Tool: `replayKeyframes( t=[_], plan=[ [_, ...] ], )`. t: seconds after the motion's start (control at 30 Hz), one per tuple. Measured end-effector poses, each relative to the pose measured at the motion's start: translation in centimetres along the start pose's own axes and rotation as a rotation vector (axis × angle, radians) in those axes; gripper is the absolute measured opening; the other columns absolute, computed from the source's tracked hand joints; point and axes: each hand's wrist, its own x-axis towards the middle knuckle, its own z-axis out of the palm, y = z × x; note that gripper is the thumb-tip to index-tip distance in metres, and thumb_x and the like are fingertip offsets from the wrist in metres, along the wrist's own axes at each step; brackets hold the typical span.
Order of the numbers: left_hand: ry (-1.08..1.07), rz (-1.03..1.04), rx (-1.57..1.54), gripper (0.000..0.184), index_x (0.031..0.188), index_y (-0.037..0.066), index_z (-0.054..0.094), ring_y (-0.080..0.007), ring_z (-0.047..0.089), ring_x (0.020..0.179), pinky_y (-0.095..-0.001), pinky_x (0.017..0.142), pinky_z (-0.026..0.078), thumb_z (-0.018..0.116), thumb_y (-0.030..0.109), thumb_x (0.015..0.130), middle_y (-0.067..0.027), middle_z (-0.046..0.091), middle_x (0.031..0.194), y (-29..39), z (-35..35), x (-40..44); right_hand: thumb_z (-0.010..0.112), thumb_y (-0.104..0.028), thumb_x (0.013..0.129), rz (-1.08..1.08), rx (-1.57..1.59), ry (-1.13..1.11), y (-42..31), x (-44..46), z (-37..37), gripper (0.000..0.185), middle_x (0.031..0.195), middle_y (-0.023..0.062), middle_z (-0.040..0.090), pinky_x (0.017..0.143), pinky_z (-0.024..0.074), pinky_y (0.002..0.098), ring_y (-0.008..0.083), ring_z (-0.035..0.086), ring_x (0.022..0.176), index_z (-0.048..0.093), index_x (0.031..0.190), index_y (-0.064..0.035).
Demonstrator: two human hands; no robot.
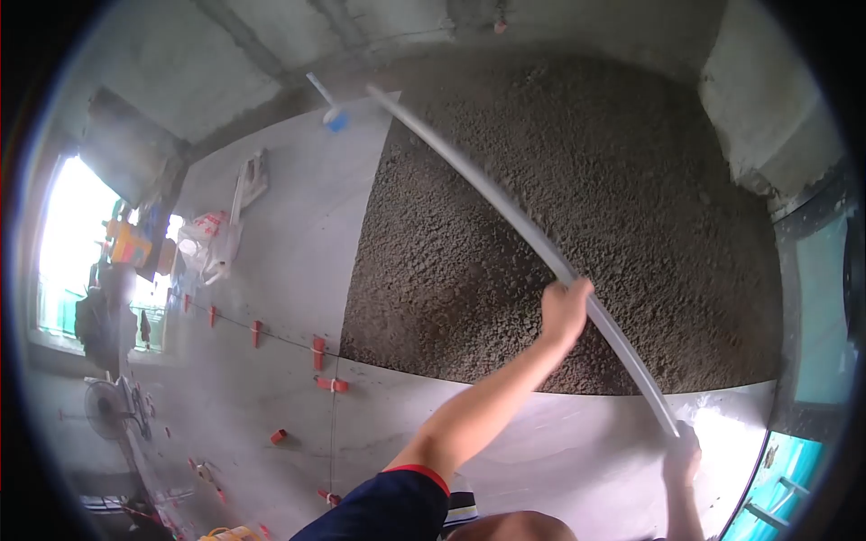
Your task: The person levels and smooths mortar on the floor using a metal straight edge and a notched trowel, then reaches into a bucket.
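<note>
A long straight metal screed bar (505, 203) runs diagonally across a bed of rough grey mortar (631, 189). My left hand (566, 311) is closed around the bar a little below its middle. Lower down, at the near end, my right hand (683, 458) grips the same bar. The bar's far end reaches over the corner of a large pale grey tile (307, 216). Another pale tile (541, 433) borders the mortar on my side. Beneath the bar, I cannot tell exactly where it touches the mortar.
Red tile-levelling wedges (318, 353) line the joints on the left. A white-and-blue tool (336, 118), a plastic bag (203, 243) and a long-handled trowel-like tool (255, 176) lie on the far tile. A fan (110, 410) stands at the left. Bare walls (776, 117) enclose the mortar.
</note>
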Motion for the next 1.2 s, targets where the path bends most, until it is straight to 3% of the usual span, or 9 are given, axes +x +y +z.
replayKeyframes(
  t=[0.3,0.33,0.4,0.6,0.63,0.8,1.0,1.03,1.2],
  plan=[
    [-0.187,0.029,0.192,0.039,0.07,0.001,0.068,-0.0115,0.057,0.048,-0.0319,0.043,0.042,0.064,0.034,0.091,-0.0042,0.059,0.054,-0.8,-0.7,-10.3,0.066,0.006,0.071,0.061,-0.085,-0.121,1.8,-8.1,-3.5,0.039,0.098,0.0211,0.066,0.08,0.0517,0.0479,0.043,0.065,0.092,0.066,0.11,0.0018],
    [-0.235,-0.001,0.182,0.041,0.069,0.003,0.068,-0.0113,0.054,0.045,-0.0317,0.042,0.041,0.063,0.035,0.094,-0.0031,0.059,0.053,-2.6,-0.2,-11.9,0.043,0.017,0.08,0.211,-0.045,-0.31,7.1,-10.5,-2.3,0.063,0.136,0.0246,0.059,0.112,0.0418,0.0411,0.0354,0.053,0.131,0.053,0.14,0.0022],
    [-0.335,-0.038,0.238,0.044,0.067,0.006,0.068,-0.0135,0.054,0.043,-0.0347,0.041,0.04,0.062,0.037,0.098,-0.0029,0.056,0.05,-5.9,0.9,-14.4,0.048,0.01,0.085,0.333,0.067,-0.231,14.7,-14.1,-0.2,0.05,0.13,0.0261,0.062,0.107,0.0465,0.0441,0.0391,0.057,0.125,0.06,0.133,0.0024],
    [-0.401,-0.037,0.3,0.038,0.081,0.005,0.071,-0.01,0.058,0.051,-0.0311,0.044,0.044,0.061,0.038,0.096,-0.0034,0.061,0.059,-4.9,3.9,-11.3,0.058,-0.012,0.094,0.204,-0.091,-0.168,12.3,-12.6,-1.5,0.045,0.117,0.0308,0.065,0.097,0.0503,0.0481,0.0428,0.063,0.111,0.054,0.133,0.0092],
    [-0.346,0.0,0.289,0.047,0.065,0.002,0.063,-0.0202,0.062,0.05,-0.0375,0.05,0.047,0.061,0.039,0.094,-0.0088,0.06,0.052,-4.5,4.9,-9.2,0.066,0.006,0.07,0.157,-0.151,-0.01,6.9,-10.7,-3.0,0.042,0.099,0.021,0.067,0.082,0.052,0.0466,0.0422,0.066,0.091,0.066,0.112,0.0028],
    [-0.256,0.1,0.422,0.047,0.068,-0.003,0.066,-0.0394,0.072,0.077,-0.0471,0.072,0.055,0.061,0.04,0.086,-0.0243,0.069,0.07,0.2,8.8,-1.6,0.073,-0.009,0.081,0.335,-0.042,0.003,-1.0,-7.5,-2.2,0.039,0.105,0.0216,0.069,0.086,0.0519,0.0458,0.0414,0.067,0.097,0.066,0.116,0.0058],
    [-0.471,0.231,0.586,0.046,0.068,-0.003,0.067,-0.0318,0.072,0.071,-0.0436,0.071,0.056,0.06,0.039,0.085,-0.0185,0.067,0.066,3.1,13.9,-2.6,0.073,-0.018,0.084,0.158,-0.037,0.124,-2.3,-13.0,1.0,0.036,0.095,0.0295,0.068,0.076,0.0535,0.0488,0.0453,0.067,0.087,0.063,0.104,0.0096],
    [-0.477,0.268,0.655,0.044,0.074,-0.004,0.068,-0.0341,0.072,0.075,-0.0446,0.074,0.058,0.06,0.038,0.085,-0.0207,0.07,0.074,3.0,15.2,-3.1,0.058,-0.027,0.099,0.437,0.07,-0.13,-3.6,-13.6,0.7,0.052,0.11,0.0341,0.064,0.09,0.0519,0.0495,0.0453,0.065,0.103,0.051,0.132,0.0124],
    [-0.523,0.369,0.84,0.042,0.09,-0.004,0.071,-0.0369,0.073,0.082,-0.0438,0.079,0.059,0.06,0.036,0.087,-0.0236,0.072,0.087,2.3,20.6,-2.6,0.061,-0.042,0.097,0.556,0.227,-0.148,-0.7,-16.9,9.2,0.068,0.095,0.031,0.065,0.08,0.0523,0.0516,0.0393,0.066,0.09,0.048,0.128,0.0165]
  ],
)
